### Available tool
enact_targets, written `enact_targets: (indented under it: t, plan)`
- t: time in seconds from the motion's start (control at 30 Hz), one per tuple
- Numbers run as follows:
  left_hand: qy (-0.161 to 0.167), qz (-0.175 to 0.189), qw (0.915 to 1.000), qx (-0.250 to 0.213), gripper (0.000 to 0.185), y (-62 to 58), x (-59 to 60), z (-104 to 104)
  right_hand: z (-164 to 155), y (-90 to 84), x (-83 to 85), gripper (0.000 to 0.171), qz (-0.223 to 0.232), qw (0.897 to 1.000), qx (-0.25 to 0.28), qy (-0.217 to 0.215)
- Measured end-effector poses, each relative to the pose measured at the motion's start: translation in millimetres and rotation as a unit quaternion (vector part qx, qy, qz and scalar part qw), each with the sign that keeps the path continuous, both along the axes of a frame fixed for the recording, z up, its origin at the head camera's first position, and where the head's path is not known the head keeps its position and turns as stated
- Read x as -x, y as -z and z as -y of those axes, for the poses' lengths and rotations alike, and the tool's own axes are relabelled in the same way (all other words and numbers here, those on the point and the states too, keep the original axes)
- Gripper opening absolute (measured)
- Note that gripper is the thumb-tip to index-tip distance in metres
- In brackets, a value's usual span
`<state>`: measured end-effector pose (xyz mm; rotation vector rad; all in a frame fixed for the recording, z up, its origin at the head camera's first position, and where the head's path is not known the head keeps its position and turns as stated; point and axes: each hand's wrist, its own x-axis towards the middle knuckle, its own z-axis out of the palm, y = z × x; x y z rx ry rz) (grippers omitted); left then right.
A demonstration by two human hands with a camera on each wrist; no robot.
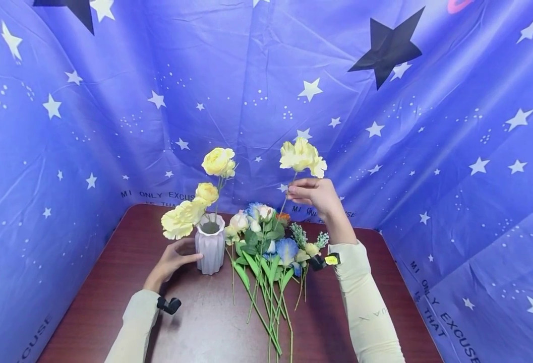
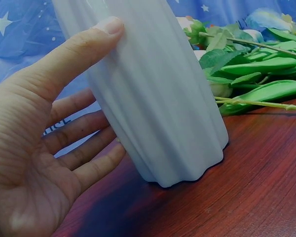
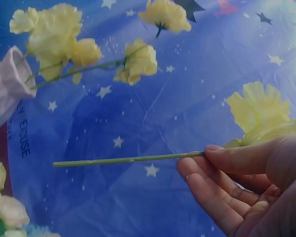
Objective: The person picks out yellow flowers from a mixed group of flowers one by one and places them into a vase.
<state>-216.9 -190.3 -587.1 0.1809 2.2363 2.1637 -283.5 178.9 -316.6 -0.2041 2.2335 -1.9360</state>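
A pale, fluted vase (image 1: 210,250) stands upright on the table, holding several yellow flowers (image 1: 207,193) that lean left and up. My left hand (image 1: 177,259) holds the vase from its left side. The thumb (image 2: 91,44) lies on the vase's near face, and the other fingertips reach its far side. Raised above the flower pile, my right hand (image 1: 318,195) pinches the stem of a yellow flower (image 1: 300,155) just below the bloom. In the right wrist view the stem's bare lower end (image 3: 89,162) points toward the vase, apart from its mouth.
Right of the vase lies a pile of artificial flowers (image 1: 266,252), with pink and blue blooms, green leaves and long stems pointing toward the near edge. The dark red table (image 1: 193,322) is surrounded by a blue star-printed cloth (image 1: 248,75).
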Motion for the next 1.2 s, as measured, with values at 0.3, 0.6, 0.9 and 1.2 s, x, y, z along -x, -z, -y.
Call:
enact_targets:
  t: [0.3,0.6,0.9,1.2]
  plan:
    - [-0.001,-0.002,1.0,0.001,0.057,2.3,0.2,0,32,-6.5,-9.3,0.031,-0.066,0.997,0.049,-0.001]
    - [-0.001,0.003,1.0,0.0,0.057,4.5,0.3,-2,58,-2.2,-19.6,0.011,-0.122,0.987,0.105,-0.022]
    - [0.0,-0.003,1.0,-0.006,0.057,4.8,0.7,-2,77,5.5,-25.6,0.019,-0.233,0.97,0.042,-0.061]
    - [-0.002,-0.008,1.0,-0.003,0.055,4.6,1.6,-2,91,13.0,-33.7,0.017,-0.243,0.967,0.012,-0.074]
